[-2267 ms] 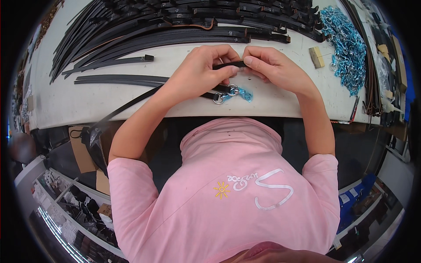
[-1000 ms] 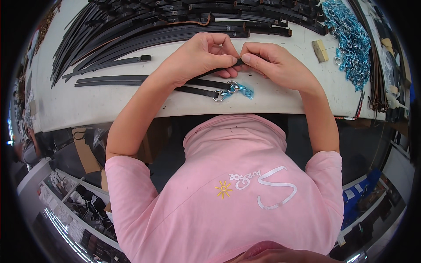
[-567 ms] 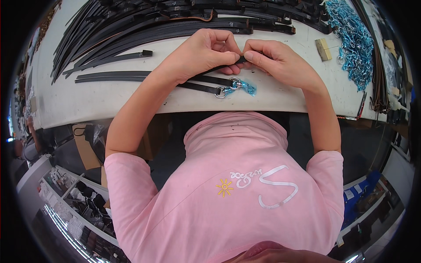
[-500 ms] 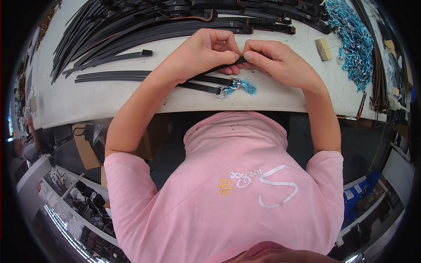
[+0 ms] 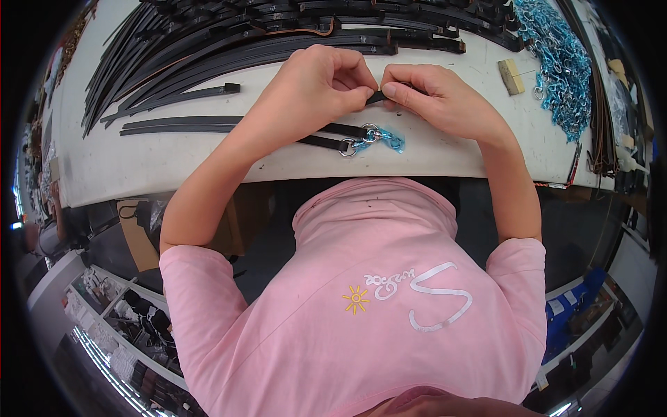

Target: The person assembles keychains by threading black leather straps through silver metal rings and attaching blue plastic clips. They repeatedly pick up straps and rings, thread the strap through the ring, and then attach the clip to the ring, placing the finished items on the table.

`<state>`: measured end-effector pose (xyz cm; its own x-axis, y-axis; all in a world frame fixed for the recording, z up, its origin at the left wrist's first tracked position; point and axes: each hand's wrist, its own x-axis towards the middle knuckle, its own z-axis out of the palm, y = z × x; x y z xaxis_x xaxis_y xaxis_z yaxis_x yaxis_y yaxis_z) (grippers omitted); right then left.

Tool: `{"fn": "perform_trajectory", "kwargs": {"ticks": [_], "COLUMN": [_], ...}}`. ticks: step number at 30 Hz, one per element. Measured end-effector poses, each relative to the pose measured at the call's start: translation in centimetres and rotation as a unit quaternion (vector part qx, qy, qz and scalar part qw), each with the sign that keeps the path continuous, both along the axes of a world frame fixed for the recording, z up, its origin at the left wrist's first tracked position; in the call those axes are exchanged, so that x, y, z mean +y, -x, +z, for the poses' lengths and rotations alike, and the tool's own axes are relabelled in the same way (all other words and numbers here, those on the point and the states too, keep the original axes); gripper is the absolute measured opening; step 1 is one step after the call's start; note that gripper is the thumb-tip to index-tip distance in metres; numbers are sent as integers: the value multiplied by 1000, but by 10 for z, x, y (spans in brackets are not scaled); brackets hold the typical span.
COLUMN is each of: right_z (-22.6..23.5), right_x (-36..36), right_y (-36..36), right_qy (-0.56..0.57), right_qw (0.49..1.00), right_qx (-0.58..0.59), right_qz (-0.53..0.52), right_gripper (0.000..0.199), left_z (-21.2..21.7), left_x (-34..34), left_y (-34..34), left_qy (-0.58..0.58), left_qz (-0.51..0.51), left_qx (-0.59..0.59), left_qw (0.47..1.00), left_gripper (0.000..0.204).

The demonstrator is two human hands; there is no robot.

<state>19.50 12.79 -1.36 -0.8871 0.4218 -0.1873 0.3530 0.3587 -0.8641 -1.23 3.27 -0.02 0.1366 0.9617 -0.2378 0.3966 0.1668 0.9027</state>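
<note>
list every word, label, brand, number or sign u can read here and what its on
Pink shirt: large white script lettering, upside down here; I won't copy the wording.
Beside it: yellow sun emblem, a picture, not a word.
Blue material at right: white labels, too small to read.
Held black strap: no lettering readable.
Black strap pile: none readable either.

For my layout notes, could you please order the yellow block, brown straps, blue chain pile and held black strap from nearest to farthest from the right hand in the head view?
1. Black strap, pinched by the right hand.
2. Yellow block, to the hand's right.
3. Blue chain pile, right of the block.
4. Brown straps, right of the pile.
</note>
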Motion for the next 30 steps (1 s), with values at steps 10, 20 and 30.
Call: {"fn": "perform_trajectory", "kwargs": {"ticks": [10,20,30], "right_z": [-9,0,5], "right_x": [-1,-1,-1], "right_y": [1,2,1], "right_qy": [-40,-20,-16], "right_qw": [999,1000,999], "right_qx": [3,-18,-35], "right_qz": [-17,-14,-10], "right_gripper": [27,27,27], "left_z": [13,3,-13], "left_x": [-4,5,7], "left_y": [-18,-2,4], "left_qy": [-205,-45,21], "left_qz": [-84,-28,-21], "left_qx": [342,72,-32], "left_qw": [913,996,999], "left_gripper": [9,10,9]}}
